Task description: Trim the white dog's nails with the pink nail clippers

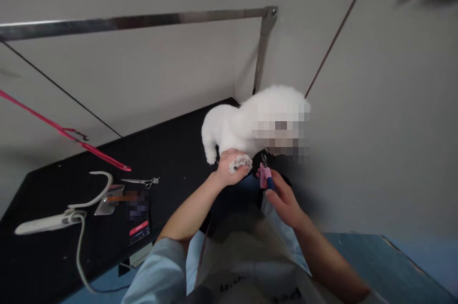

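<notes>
A big black table (171, 161) fills a corner between plain grey walls. A shiny metal frame (143, 20) stands over it, and a pink strap (64, 133) hangs down from the left side. The floor at the bottom looks blue.

A small white fluffy dog (238, 125) stands near the back edge of the table, close to the person. A white clipper (46, 222) with a long cord lies far off on the left, and silver scissors (143, 182) lie nearer the middle, well away from the dog.

The left hand (231, 168) holds one paw (241, 162). Its fingers are wrapped tight around the paw, likely to keep it from wiggling. The right hand (284, 199) holds a pink and blue nail clipper (265, 174), fingers closed on the handle. The clipper tip points at the paw, just beside it, which looks like lining up on a nail.
</notes>
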Action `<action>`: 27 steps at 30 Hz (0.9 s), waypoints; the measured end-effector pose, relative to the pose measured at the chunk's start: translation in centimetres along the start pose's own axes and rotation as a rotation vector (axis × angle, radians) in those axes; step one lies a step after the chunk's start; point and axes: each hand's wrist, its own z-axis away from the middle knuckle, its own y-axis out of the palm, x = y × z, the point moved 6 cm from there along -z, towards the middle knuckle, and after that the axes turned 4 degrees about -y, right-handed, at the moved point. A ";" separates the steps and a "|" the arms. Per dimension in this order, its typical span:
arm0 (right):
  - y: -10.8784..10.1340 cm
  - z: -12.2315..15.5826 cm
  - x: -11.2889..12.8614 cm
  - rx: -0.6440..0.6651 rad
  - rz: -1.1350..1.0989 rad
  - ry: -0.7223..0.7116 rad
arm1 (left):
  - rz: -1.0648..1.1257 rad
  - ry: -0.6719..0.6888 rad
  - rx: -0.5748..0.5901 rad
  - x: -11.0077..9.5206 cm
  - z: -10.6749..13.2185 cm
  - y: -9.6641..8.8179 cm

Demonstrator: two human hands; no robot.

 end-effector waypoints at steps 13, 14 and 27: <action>-2.2 -2.3 2.6 -0.167 0.511 -0.370 | -0.010 -0.027 0.018 -0.6 -0.6 -0.3; -2.2 -2.5 2.6 -0.153 0.512 -0.373 | -0.010 -0.030 0.025 -0.4 -0.6 -0.3; -2.2 -3.2 1.7 -0.095 0.437 -0.302 | 0.012 -0.018 0.111 0.3 -1.6 0.3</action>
